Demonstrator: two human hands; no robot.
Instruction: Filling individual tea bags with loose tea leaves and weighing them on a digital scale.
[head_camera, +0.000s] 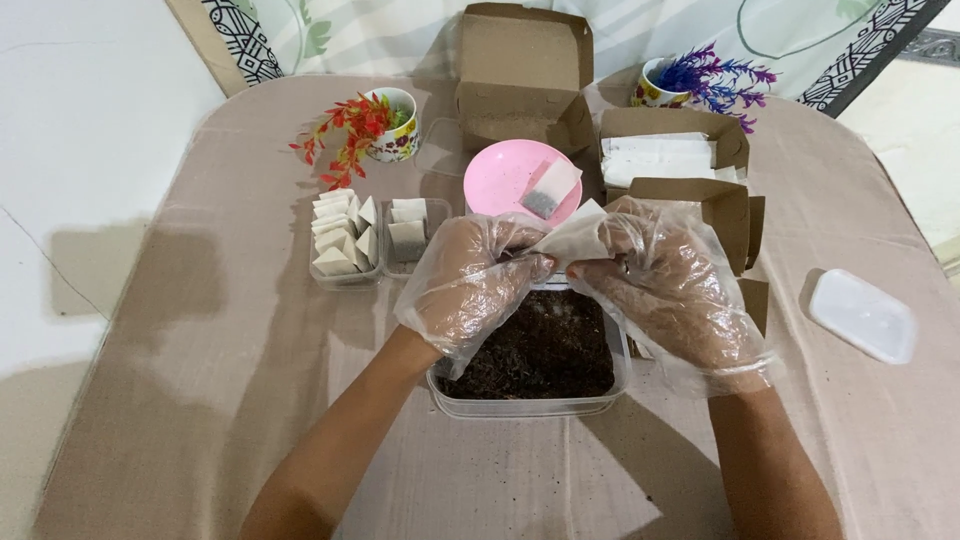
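Both my hands wear loose clear plastic gloves. My left hand (470, 285) and my right hand (672, 285) pinch the same small white paper sachet (575, 236) between their fingertips, holding it above a clear plastic tub (530, 405) filled with dark loose tea leaves (545, 350). Just beyond the sachet sits a pink bowl (500, 175) with one filled sachet (550, 188) lying in it.
Two small clear trays (345, 278) of folded filled sachets stand left of the bowl. An open cardboard box (522, 75) is at the back, another box (665, 155) with white empty sachets at right. Two flower cups (395, 125) and a white lid (862, 315) lie around.
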